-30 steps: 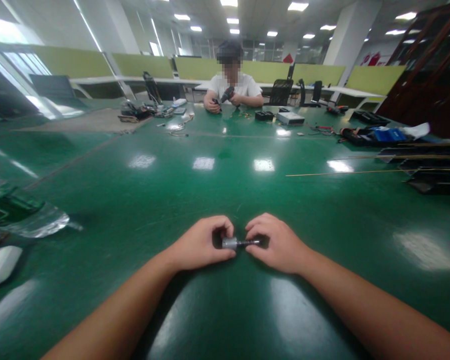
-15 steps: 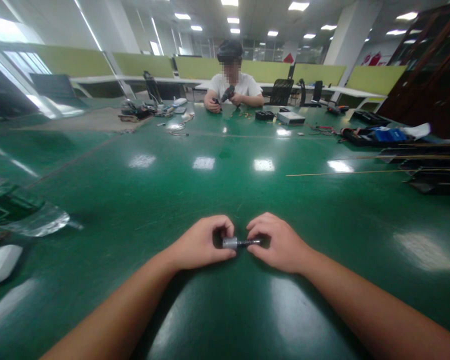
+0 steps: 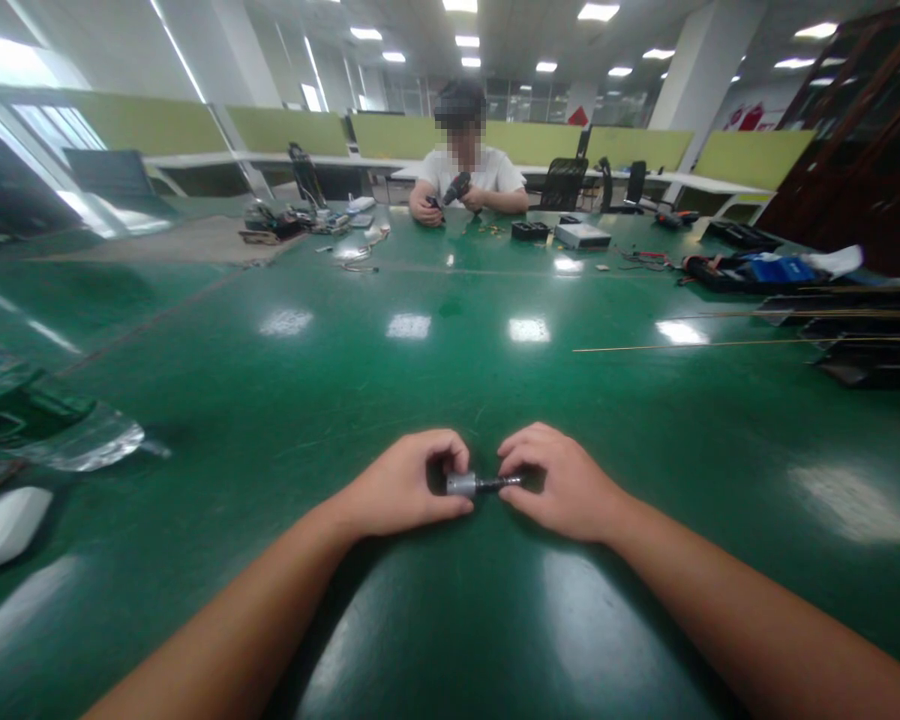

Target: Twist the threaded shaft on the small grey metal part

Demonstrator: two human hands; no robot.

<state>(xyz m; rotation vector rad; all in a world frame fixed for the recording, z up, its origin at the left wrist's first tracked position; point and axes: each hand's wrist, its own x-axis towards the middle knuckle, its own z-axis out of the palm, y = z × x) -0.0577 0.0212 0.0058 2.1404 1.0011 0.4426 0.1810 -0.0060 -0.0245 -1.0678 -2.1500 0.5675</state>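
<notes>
A short silver metal cylinder [image 3: 461, 485] lies level between my hands, with a thin dark shaft [image 3: 489, 485] running out of its right end. The shaft has a shiny, ridged look, like a drill bit, but its kind is too small to be sure of. My left hand [image 3: 405, 485] is curled around the cylinder, thumb in front and fingers behind. My right hand [image 3: 562, 482] has its thumb and fingertips closed about the shaft's right end. Curled fingers partly hide both ends.
On the green table [image 3: 450, 390], a plastic bottle [image 3: 52, 420] lies left, above a white object [image 3: 7, 530]. Thin rods [image 3: 682, 346] reach in from the right. Across the table, a person [image 3: 469, 180] holds a dark power tool [image 3: 457, 187]. Tools and cables lie at the far right.
My right hand has shifted slightly to the right along the dark shaft. My left hand and the silver cylinder have stayed nearly in place.
</notes>
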